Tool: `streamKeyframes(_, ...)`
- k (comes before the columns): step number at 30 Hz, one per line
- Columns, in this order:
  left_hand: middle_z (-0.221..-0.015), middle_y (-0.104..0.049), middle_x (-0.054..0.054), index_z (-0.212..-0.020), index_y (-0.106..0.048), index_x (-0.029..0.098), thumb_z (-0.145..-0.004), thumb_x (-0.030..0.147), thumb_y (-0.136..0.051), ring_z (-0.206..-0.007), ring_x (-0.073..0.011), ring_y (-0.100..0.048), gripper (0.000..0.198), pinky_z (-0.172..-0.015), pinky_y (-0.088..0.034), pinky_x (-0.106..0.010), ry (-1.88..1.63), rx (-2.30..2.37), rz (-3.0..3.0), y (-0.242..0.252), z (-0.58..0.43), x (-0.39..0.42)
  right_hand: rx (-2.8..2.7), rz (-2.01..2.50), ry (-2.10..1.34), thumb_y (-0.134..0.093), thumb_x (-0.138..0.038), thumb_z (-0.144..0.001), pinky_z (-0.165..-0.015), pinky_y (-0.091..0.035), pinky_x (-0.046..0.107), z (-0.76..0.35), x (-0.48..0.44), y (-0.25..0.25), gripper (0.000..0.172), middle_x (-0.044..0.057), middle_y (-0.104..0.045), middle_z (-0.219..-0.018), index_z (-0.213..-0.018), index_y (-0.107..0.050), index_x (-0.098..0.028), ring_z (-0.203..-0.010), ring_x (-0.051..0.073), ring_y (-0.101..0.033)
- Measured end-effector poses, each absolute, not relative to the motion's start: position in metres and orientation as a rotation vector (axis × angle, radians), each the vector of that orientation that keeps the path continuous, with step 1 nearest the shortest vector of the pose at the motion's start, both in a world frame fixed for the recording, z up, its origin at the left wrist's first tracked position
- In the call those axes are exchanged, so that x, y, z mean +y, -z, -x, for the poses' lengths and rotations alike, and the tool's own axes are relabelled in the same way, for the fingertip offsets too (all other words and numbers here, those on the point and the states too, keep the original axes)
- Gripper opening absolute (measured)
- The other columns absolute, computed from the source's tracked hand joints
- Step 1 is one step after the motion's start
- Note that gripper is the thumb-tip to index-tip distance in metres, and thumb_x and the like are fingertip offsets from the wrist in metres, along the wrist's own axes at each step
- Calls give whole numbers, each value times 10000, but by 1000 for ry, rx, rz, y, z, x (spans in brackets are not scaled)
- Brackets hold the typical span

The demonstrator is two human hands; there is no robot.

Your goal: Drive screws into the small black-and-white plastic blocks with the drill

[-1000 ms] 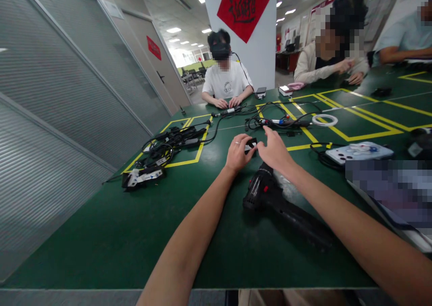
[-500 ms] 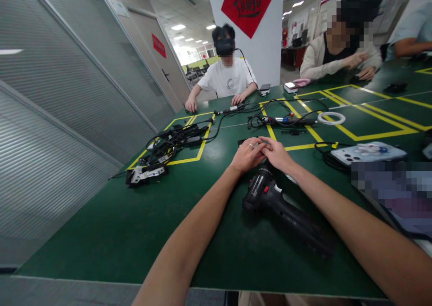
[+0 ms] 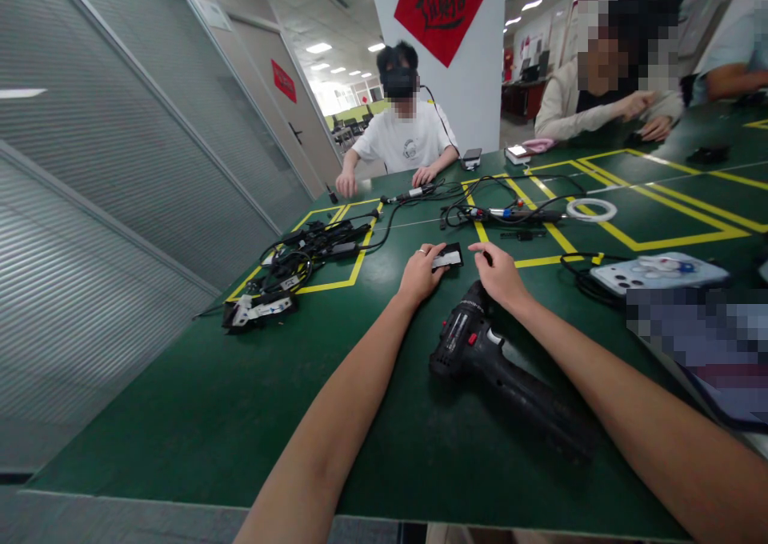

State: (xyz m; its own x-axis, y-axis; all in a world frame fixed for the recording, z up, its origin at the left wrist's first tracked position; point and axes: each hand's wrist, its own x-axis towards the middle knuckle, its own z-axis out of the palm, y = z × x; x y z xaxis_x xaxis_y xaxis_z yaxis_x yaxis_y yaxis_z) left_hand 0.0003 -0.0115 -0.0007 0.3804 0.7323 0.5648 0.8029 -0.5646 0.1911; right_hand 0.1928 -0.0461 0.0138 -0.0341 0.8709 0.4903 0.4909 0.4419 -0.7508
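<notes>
My left hand [image 3: 420,272] rests on the green table [image 3: 240,400] with its fingertips on a small black part with a white label [image 3: 447,259]. My right hand [image 3: 499,272] lies just right of that part, fingers curled, and what it pinches, if anything, is hidden. A black power drill [image 3: 498,368] lies on the table between my forearms, its nose close under my right hand.
A tangle of black cables and adapters [image 3: 294,264] sits at the left inside yellow tape lines. More cables and a white ring [image 3: 591,210] lie farther back. A phone [image 3: 657,272] lies at the right. Other people sit across the table [image 3: 402,140] and at the far right.
My hands were pressed together over the small black part; now they have drawn apart, the left still touching it, the right moved off to the right.
</notes>
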Motion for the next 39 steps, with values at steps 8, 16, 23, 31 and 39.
streamKeyframes(8,-1122,-545,-97,-1199,-543,216,-826,349,-543,-1002,-200,-562,396,-882,-472,-344,976,-1256,2533,-7,-12,-21,-1857,1206,-343,-499,-150,-755,-740,-443,298,-188,-47,-15,440,75,-640,-898,-1186,-581,-126,-748,175,-561)
streamKeyframes(16,-1089,-581,-70,-1149,-563,224,-804,346,-574,-995,-175,-576,366,-879,-478,-311,1045,-1289,2577,-10,-12,-25,-1902,1142,-320,-485,-180,-838,-786,-430,299,-190,-52,-18,278,74,-664,-992,-1074,-632,-172,-851,190,-587)
streamKeyframes(23,-985,-632,-70,-1015,-616,198,-775,367,-599,-928,-194,-597,294,-836,-475,-332,1099,-1665,2446,-7,1,-22,-1795,1000,-334,-478,-228,-861,-809,-422,293,-186,-60,-19,264,76,-659,-1020,-1083,-607,-170,-908,199,-592)
streamKeyframes(31,-852,-667,-86,-840,-625,171,-751,463,-552,-793,-224,-609,314,-705,-465,-329,921,-2117,2187,-29,45,-45,-1754,1188,-380,-484,-303,-858,-746,-430,287,-190,-61,-11,284,75,-684,-942,-1069,-621,-171,-807,200,-615)
streamKeyframes(39,-902,-692,10,-932,-608,245,-729,649,-447,-815,-213,-625,480,-711,-465,-312,768,-2507,1518,-67,195,-168,-1774,1261,-346,-477,-331,-867,-727,-427,295,-190,-60,-9,302,82,-689,-922,-1084,-621,-178,-793,211,-618)
